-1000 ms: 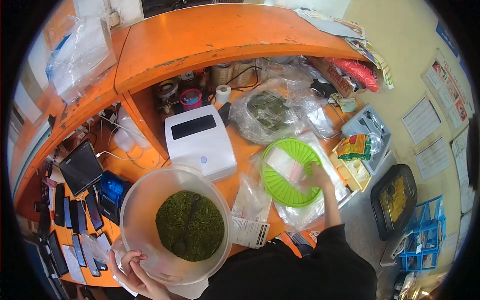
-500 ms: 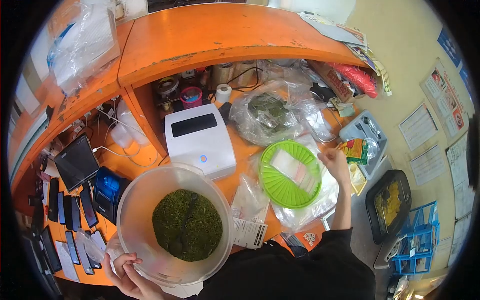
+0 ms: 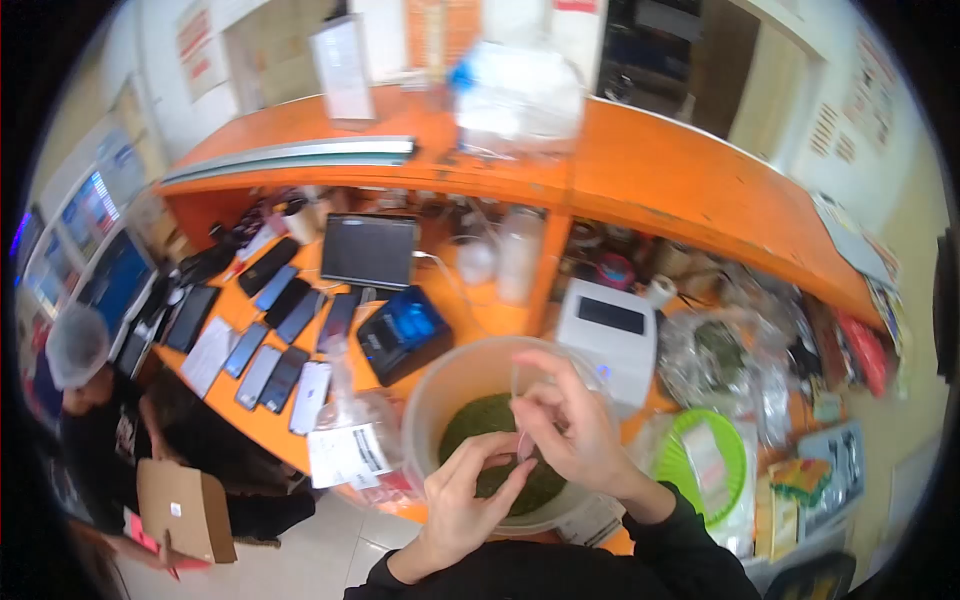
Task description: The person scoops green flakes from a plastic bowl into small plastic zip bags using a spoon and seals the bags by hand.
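Head view, taking the tub as the centre of a clock face: a wide translucent tub (image 3: 422,420) sits at the near edge of the orange bench (image 3: 290,425), with chopped greens (image 3: 468,418) lying loose inside. Over it, the left hand (image 3: 465,498) and right hand (image 3: 568,420) meet, each with thumb and finger pinching what looks like a small clear plastic bag (image 3: 521,443) with a pinkish edge; blur hides whether its mouth is parted. As far as can be judged, this one is only at its beginning: the bag is in the fingers, yet no greens show in it, and the bulk remains in the tub. At three o'clock, a flat packet of clear pouches (image 3: 708,465) rests on a ribbed green lid (image 3: 668,465). A large clear bag (image 3: 715,345) of greens lies at two, a white machine (image 3: 600,350) nearer one. Phones (image 3: 258,375) lie around ten; toward eight, a co-worker holds a cardboard box (image 3: 180,500).
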`<state>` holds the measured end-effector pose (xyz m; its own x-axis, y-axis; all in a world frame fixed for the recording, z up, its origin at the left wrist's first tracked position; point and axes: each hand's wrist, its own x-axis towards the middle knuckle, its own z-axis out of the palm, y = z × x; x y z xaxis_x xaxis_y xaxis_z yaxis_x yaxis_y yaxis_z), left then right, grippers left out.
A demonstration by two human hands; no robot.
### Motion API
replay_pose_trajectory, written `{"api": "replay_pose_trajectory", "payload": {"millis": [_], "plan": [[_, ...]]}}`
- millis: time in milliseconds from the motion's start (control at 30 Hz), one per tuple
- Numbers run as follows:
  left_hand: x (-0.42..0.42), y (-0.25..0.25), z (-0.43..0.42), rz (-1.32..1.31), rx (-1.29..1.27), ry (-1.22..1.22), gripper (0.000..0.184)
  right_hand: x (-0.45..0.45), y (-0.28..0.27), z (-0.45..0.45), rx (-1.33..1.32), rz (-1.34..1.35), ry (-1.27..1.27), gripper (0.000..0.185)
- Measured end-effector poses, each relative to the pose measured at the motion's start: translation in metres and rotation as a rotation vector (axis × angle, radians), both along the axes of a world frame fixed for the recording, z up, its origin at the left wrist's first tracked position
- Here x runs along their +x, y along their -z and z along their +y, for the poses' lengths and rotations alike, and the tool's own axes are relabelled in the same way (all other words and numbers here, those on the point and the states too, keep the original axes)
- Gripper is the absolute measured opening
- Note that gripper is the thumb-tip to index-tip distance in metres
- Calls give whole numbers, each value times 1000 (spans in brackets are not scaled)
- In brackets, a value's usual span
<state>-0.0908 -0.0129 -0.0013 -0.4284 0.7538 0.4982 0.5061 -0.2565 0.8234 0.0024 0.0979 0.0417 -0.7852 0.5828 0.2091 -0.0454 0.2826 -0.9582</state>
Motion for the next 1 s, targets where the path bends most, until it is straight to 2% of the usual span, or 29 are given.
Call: {"api": "replay_pose_trajectory", "payload": {"millis": [133,233,300,433,500,533,633,700,800,833,933,1000], "plan": [[-15,10,-10,-151,21,-84,18,-8,21,-1,-127,184,-146,34],[-24,19,-14,-302,83,-42,11,-8,25,-7,-13,225,-89,30],[-23,16,-12,-434,123,-44,8,-5,23,-8,161,143,-148,25],[-21,12,-6,-285,100,-22,6,-4,15,-11,423,104,-107,17],[-19,8,-6,-155,40,-33,6,0,20,1,402,125,-154,21],[-20,7,-6,-169,35,-4,6,2,23,7,391,135,-178,22],[-19,7,-5,-263,36,65,7,8,25,13,92,81,-215,17],[-17,12,0,-394,65,87,6,6,24,-4,248,125,-3,16],[-19,12,1,-306,144,-179,7,7,31,-1,623,198,206,21],[-18,11,2,-262,122,-195,6,7,32,3,774,224,257,24],[-16,9,4,-152,59,-228,7,8,25,7,1016,153,144,34],[-12,4,7,14,100,-176,8,0,22,3,1037,51,132,33]]}}
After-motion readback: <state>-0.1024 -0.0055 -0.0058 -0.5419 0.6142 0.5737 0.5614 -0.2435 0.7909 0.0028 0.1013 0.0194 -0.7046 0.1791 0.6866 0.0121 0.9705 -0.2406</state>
